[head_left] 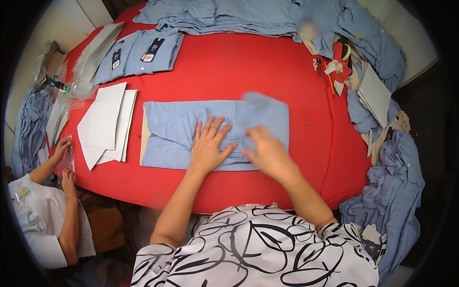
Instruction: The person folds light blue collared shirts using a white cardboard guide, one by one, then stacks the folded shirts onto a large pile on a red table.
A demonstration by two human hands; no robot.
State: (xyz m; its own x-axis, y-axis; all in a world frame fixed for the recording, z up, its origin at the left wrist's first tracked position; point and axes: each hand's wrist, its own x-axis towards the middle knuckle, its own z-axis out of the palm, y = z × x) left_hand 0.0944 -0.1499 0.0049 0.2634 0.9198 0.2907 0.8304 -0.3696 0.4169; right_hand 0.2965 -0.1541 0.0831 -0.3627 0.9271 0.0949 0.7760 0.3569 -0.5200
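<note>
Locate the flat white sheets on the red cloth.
In the head view, the sheets lie left of centre, beside the light-blue fabric garment under the person's left hand.

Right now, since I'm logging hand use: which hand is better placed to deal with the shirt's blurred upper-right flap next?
Probably the right hand: it is nearer the flap, over the right half of the shirt. The left hand lies spread flat, farther left.

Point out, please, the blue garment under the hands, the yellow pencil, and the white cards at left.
Blue garment (pixel 172 134), head view: cloth on its left half.
Yellow pencil (pixel 330 81), head view: middle of its shaft.
White cards (pixel 108 119), head view: face of the top card.
</note>
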